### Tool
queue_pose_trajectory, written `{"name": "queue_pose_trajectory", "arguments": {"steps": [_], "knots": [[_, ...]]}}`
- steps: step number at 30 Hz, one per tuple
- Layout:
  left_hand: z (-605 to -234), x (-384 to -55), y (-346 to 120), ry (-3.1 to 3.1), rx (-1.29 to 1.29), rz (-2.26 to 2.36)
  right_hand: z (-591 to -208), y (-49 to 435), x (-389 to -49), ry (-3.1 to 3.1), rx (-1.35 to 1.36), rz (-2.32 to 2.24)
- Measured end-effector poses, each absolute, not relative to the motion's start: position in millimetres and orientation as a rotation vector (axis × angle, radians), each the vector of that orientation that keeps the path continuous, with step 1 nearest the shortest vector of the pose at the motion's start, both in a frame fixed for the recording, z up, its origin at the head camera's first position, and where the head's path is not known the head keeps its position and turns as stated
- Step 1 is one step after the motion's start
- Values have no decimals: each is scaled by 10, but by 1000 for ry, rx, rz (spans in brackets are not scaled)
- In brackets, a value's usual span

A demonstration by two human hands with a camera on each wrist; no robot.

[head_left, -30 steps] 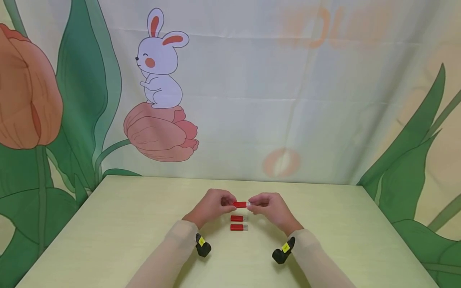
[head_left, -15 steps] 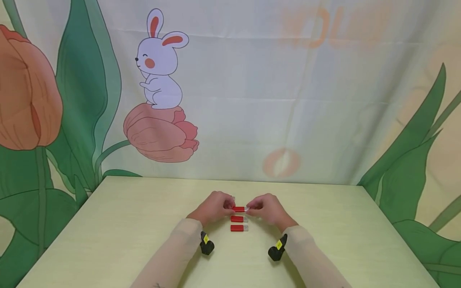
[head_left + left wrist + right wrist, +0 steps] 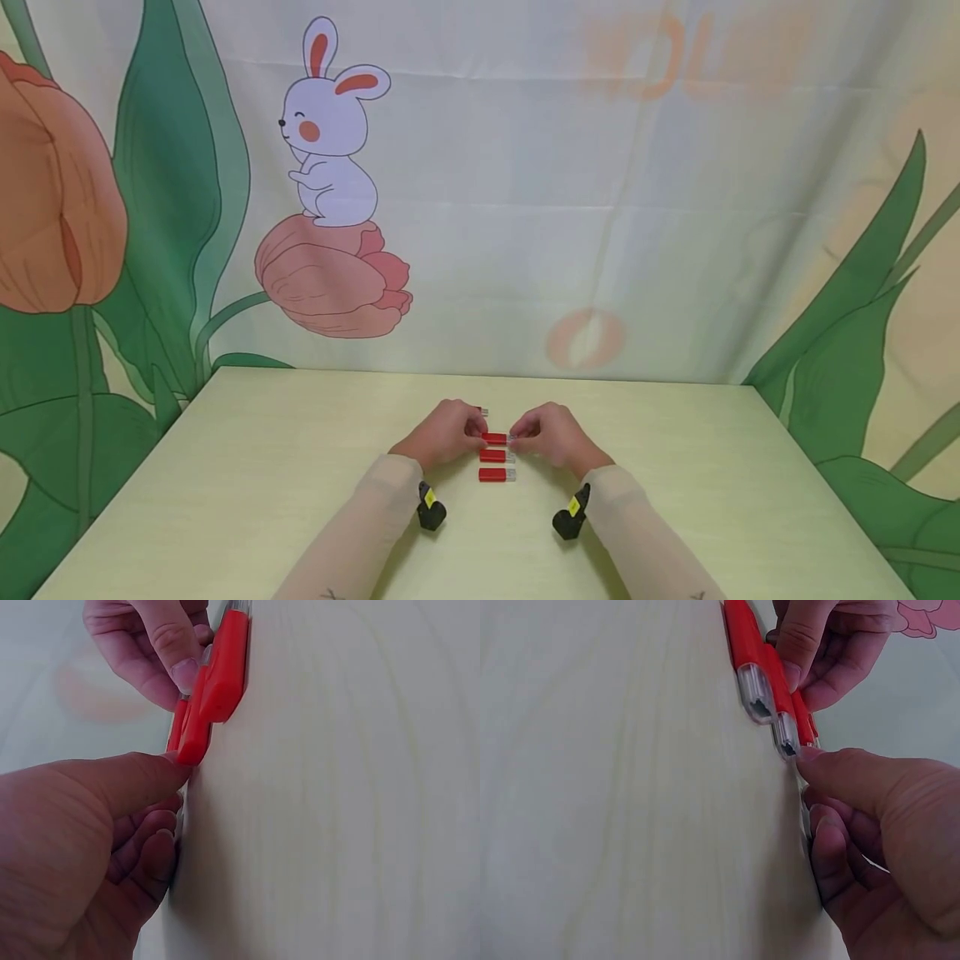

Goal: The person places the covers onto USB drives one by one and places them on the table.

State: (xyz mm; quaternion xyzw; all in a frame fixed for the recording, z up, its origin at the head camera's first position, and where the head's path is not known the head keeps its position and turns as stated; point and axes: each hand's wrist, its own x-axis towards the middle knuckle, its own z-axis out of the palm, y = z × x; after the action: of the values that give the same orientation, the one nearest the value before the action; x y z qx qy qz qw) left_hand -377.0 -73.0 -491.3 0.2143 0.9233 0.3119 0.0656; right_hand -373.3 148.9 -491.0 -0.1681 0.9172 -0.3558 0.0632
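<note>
A red USB flash drive with a clear cap (image 3: 494, 438) lies crosswise between the fingertips of both hands, at the table surface. My left hand (image 3: 450, 430) pinches its red end, while my right hand (image 3: 553, 435) pinches the clear-capped end. Just nearer to me, parallel to it, lie a second flash drive (image 3: 492, 456) and a third flash drive (image 3: 492, 475), both red with clear caps pointing right. Beyond my left hand pokes the tip of another flash drive (image 3: 483, 412), mostly hidden. In the right wrist view, the nearest drive's clear cap (image 3: 756, 694) shows clearly.
All this rests on a pale wood-grain table (image 3: 285, 475). Behind its far edge hangs a cloth backdrop (image 3: 480, 250) printed with a rabbit, tulips and leaves. A black wrist camera (image 3: 431, 508) sits on the left sleeve, another wrist camera (image 3: 571, 515) on the right.
Both hands have brought the held flash drive nearer to me, lowering it beside the other two. The tip of the drive behind my left hand has come into view.
</note>
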Motion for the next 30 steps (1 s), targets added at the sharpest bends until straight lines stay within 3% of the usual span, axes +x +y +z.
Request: {"name": "queue_pose_trajectory", "arguments": {"steps": [30], "knots": [[-4936,-3773,-812,2749,656,986,-4903,1546,-3768,2723,-462,-1075]]}}
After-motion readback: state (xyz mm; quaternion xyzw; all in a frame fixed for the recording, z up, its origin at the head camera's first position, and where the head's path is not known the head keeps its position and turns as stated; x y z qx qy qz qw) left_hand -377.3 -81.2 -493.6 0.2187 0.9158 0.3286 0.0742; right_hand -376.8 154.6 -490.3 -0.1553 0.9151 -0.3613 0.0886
